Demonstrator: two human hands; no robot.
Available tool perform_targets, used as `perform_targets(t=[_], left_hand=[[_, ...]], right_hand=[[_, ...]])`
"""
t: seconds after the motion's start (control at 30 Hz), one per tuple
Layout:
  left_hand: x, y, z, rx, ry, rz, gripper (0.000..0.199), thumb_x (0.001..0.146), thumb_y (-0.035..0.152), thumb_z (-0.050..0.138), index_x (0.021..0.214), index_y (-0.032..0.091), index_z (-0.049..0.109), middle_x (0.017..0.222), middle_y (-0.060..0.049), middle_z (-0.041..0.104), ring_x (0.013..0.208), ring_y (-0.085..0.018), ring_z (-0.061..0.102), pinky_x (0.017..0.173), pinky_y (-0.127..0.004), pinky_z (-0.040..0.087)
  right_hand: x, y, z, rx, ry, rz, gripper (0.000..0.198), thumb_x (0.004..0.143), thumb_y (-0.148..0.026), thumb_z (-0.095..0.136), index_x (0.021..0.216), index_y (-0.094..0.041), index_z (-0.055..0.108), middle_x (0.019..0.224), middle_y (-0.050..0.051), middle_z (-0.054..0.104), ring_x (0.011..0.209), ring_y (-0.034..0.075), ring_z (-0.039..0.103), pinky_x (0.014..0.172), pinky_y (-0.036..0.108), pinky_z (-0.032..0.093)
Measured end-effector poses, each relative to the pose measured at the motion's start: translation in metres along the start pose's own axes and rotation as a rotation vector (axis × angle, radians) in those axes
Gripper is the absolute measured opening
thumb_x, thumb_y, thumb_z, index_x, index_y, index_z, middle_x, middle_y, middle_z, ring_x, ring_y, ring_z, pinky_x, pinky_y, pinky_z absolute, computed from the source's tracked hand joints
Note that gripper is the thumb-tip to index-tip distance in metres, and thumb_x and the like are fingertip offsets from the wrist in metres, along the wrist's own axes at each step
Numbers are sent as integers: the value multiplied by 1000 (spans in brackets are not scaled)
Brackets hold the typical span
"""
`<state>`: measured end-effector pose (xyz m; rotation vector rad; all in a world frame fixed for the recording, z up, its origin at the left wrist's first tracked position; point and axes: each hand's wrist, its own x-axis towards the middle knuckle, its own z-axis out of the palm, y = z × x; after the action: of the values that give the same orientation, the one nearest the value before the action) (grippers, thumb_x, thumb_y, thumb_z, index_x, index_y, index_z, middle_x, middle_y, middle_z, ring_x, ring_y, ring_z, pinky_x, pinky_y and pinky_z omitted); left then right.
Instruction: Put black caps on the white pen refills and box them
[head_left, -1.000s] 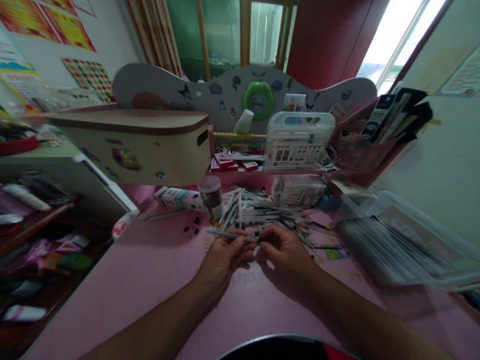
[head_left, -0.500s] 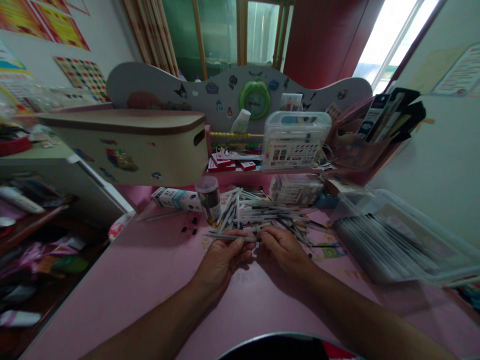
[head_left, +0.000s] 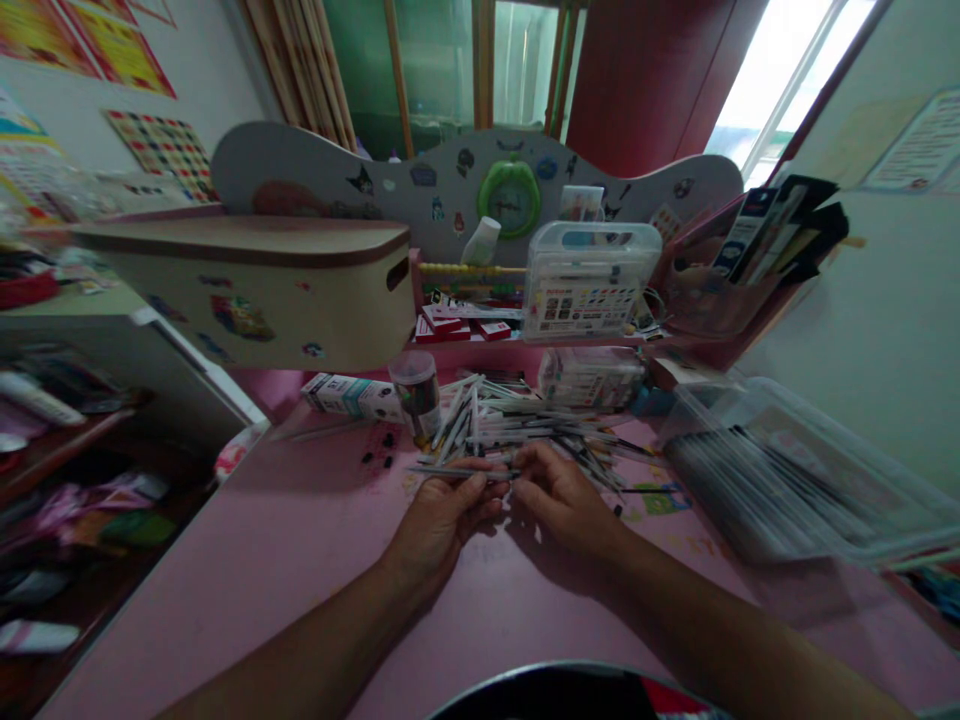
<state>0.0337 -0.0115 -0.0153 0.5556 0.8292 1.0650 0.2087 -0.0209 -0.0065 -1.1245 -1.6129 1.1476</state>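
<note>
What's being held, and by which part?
A slim pen, by its right half, in the left hand; whether the right hand grips its end can't be told.

On the desk (head_left: 300, 560) I note the jar (head_left: 415, 385) left of the pen pile (head_left: 525, 428), the bin (head_left: 750, 525) right of it, and the carry case (head_left: 592, 295) behind on the shelf (head_left: 472, 344).

A green clock (head_left: 509, 203) sits against the grey backboard (head_left: 304, 158); a lidded cream bin (head_left: 330, 310) stands left, a beige curtain (head_left: 300, 65) behind
</note>
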Motion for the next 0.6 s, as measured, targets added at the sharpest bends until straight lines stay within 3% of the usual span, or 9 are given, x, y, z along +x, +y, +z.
perform_targets(t=[0.07,0.27,0.37,0.47,0.6], left_hand=[[1,0,-1,-1,1,5,33,71,27,87,96,17,68,79,-8,80,62,-16,74,55,-22,56],[2,-2,-3,-6,-22,4,32,69,27,88,93,16,69,82,-8,80,63,-17,75,55,-22,56],[1,-2,-2,-5,-18,-2,32,69,28,88,93,17,69,80,-8,80,62,-17,74,54,-23,56],[2,-1,-2,0,-15,-5,33,71,28,87,95,17,68,80,-8,80,63,-18,75,54,-23,56],[2,-1,-1,1,-13,3,32,69,26,88,93,16,69,83,-9,80,66,-17,75,57,-22,58]], right_hand=[[0,0,-1,-20,5,8,10,88,-16,52,96,-23,54,78,-1,55,68,13,49,58,24,35],[2,3,-5,-185,-41,-165,13,86,-14,51,74,-21,49,75,0,52,70,15,48,62,26,37],[0,2,-6,-222,-26,-186,7,84,-14,53,85,-21,54,80,1,56,74,15,50,63,26,38],[0,1,-6,-194,-4,-140,13,89,-16,47,99,-22,53,78,0,57,67,14,50,59,26,37],[3,2,-8,-226,-45,-175,11,88,-16,49,79,-21,50,78,1,55,71,15,49,64,28,37]])
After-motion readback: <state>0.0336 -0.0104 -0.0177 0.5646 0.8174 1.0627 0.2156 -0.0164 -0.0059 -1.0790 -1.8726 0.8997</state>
